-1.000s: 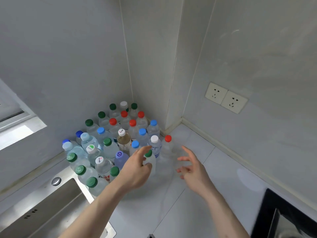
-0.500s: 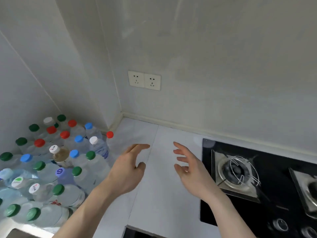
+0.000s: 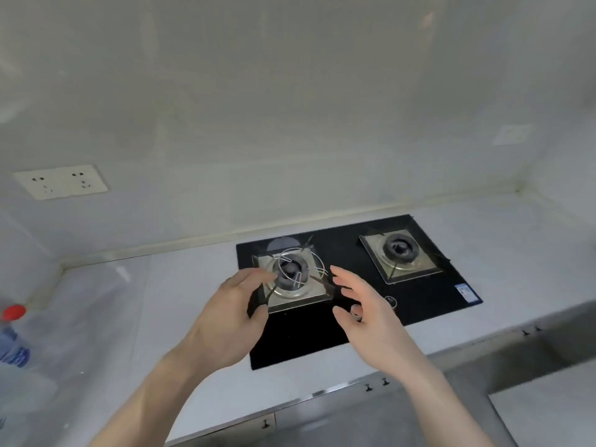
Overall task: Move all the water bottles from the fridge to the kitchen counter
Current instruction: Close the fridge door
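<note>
At the far left edge stands a clear plastic water bottle with a red cap (image 3: 13, 312) on the pale grey kitchen counter (image 3: 135, 304), its lower body cut off and smeared by blur; a blue-labelled bottle (image 3: 13, 350) beside it is only partly visible. My left hand (image 3: 230, 321) hangs over the black glass gas hob (image 3: 354, 285), fingers loosely spread, holding nothing. My right hand (image 3: 371, 314) faces it, also wide and empty, hiding part of the hob's knobs.
</note>
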`<action>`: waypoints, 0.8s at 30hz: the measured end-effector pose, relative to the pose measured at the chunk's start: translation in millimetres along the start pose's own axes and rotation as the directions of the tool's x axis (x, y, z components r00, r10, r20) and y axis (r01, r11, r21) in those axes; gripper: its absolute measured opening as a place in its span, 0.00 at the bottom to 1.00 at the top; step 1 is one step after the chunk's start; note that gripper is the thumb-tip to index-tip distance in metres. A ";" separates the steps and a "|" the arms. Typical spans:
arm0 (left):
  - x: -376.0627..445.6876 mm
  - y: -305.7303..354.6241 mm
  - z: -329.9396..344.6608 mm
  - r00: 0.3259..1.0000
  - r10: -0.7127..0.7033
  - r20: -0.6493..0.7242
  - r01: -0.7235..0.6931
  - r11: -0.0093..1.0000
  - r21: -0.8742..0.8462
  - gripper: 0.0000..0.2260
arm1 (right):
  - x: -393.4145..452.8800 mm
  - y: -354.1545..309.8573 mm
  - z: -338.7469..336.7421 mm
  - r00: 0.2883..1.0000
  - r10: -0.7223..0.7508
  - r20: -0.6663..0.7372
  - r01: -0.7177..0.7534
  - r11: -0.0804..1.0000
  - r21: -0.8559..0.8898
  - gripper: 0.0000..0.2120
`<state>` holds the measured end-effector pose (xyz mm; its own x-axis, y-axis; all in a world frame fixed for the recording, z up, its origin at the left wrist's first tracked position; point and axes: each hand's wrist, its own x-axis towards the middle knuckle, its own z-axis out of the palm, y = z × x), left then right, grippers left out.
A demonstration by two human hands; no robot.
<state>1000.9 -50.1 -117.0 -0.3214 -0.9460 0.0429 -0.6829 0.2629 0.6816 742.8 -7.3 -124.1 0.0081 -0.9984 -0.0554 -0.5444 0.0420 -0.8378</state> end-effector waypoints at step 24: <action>43.5 339.7 227.6 0.492 0.762 0.420 -0.756 0.614 -0.228 0.22 | -322.8 90.8 -229.9 0.450 0.309 -0.838 -0.412 0.904 0.112 0.28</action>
<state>605.7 41.2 -49.9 -0.9545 -0.1855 0.2334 -0.0268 0.8330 0.5526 497.9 310.3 -57.5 -0.8673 -0.4675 0.1711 -0.4016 0.4539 -0.7954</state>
